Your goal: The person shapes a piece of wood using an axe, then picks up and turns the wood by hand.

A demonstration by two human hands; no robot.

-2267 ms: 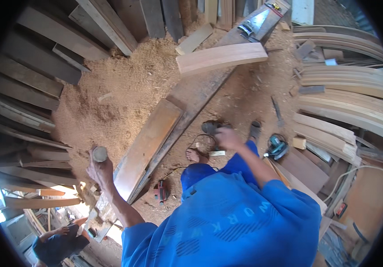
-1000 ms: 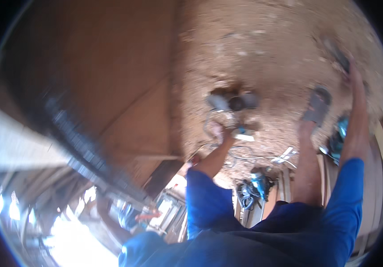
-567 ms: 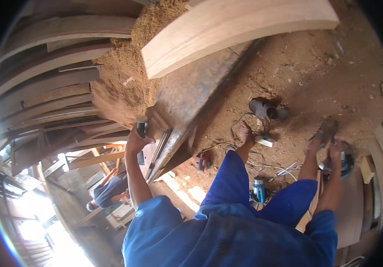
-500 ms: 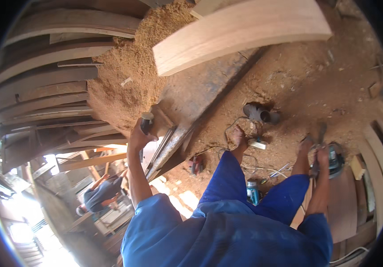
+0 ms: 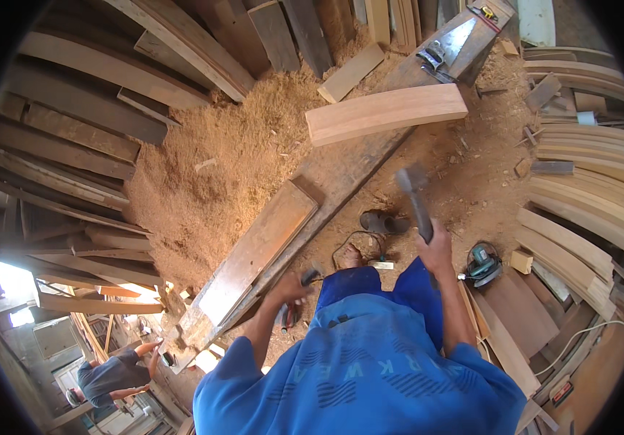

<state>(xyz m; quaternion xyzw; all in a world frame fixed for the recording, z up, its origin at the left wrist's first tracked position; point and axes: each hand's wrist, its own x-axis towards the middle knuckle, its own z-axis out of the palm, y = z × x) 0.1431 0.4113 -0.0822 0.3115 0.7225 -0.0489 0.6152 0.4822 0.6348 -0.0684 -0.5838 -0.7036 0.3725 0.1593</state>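
My right hand (image 5: 437,248) grips the handle of a dark hammer (image 5: 419,203), raised with its blurred head pointing away from me. In my left hand (image 5: 286,290), fingers closed, is a short dark-handled tool (image 5: 310,276); its working end cannot be made out. A thick, slightly curved piece of pale wood (image 5: 384,116) lies across the long plank bench (image 5: 355,159), beyond both hands. Nearer my left hand, a flat reddish board (image 5: 261,246) rests along the same bench.
Sawdust (image 5: 203,188) heaps up left of the bench. A circular saw (image 5: 482,262) sits on the ground at right, near stacked curved timbers (image 5: 580,188). A metal tool (image 5: 434,56) lies at the bench's far end. Another person (image 5: 112,378) works at lower left.
My view has shifted, showing more of the bench. My right hand has come up from beside the circular saw with the hammer. My left hand has drawn in closer to my body, still holding its tool.
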